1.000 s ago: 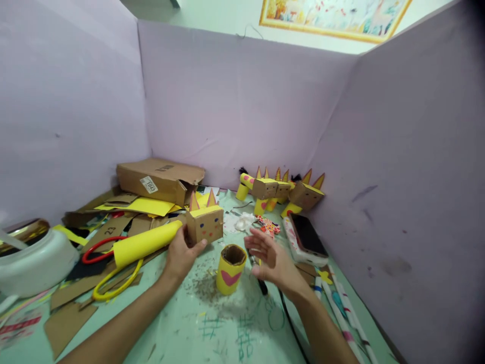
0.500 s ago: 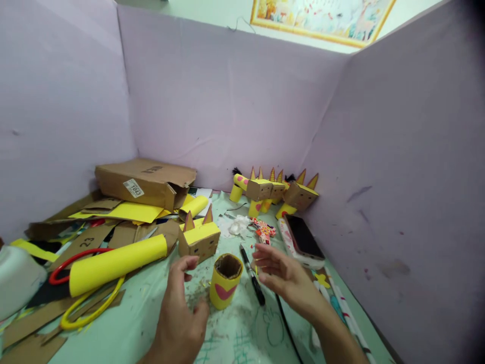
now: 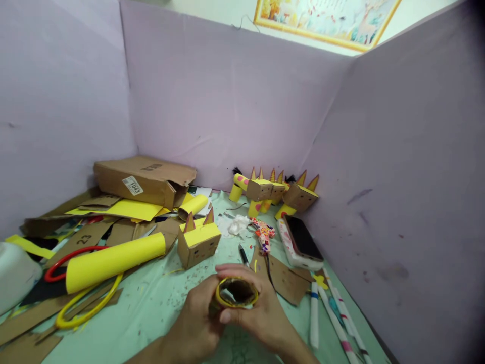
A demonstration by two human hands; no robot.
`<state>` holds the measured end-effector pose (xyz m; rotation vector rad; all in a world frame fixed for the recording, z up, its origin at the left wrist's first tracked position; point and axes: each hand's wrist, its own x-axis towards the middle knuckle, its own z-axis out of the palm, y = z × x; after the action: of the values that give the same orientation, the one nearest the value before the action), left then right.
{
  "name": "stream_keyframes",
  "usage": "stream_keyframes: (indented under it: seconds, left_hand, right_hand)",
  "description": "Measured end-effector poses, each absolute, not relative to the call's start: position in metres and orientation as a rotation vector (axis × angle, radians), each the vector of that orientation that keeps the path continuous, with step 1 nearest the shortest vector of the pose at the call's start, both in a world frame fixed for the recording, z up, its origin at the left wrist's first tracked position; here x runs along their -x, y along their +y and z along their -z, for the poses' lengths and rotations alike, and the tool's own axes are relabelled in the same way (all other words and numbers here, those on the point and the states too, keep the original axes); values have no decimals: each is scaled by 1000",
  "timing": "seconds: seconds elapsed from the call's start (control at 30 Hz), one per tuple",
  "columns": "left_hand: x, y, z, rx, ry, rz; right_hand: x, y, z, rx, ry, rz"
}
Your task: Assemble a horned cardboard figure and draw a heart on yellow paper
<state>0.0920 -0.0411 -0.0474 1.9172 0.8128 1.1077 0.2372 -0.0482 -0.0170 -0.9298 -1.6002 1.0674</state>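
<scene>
A yellow tube (image 3: pixel 237 293) is held between both hands, low in the middle of the view, just above the table (image 3: pixel 159 308). The left hand (image 3: pixel 199 323) is closed round its near side and the right hand (image 3: pixel 261 316) is wrapped over its far side, thumb and fingers curled along the rim; the open end is turned toward the camera, so the brown cardboard inside is seen. Whether anything is fixed to its outside cannot be told from here.

Just behind the hands, a box head (image 3: pixel 199 242) with two pointed ears and a yellow top is set on the table, apart from the tube; it is judged to be finished as a piece but not yet joined to the tube. A marker (image 3: pixel 243 254) lies beside it. To the left, a yellow roll (image 3: pixel 113 260) rests on cardboard scraps, with scissors (image 3: pixel 81 283) under it.

At the back wall, finished figures (image 3: pixel 276 192) of the same kind are lined up, heads mounted on yellow tubes. By that measure, the work in hand is judged to be roughly midway: parts made, assembly left. A phone (image 3: pixel 303 240) and pens (image 3: pixel 329 313) lie to the right.
</scene>
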Motion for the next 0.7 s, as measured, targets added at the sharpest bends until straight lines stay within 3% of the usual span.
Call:
stream_keyframes:
  seconds: [0.27, 0.7]
  left_hand:
    - [-90, -46, 57, -2146, 731, -1386]
    - [-92, -47, 51, -2090, 715, -1432]
  right_hand:
    - [-237, -55, 30, 730, -1615, -988]
    - [-236, -58, 27, 748, -1621, -954]
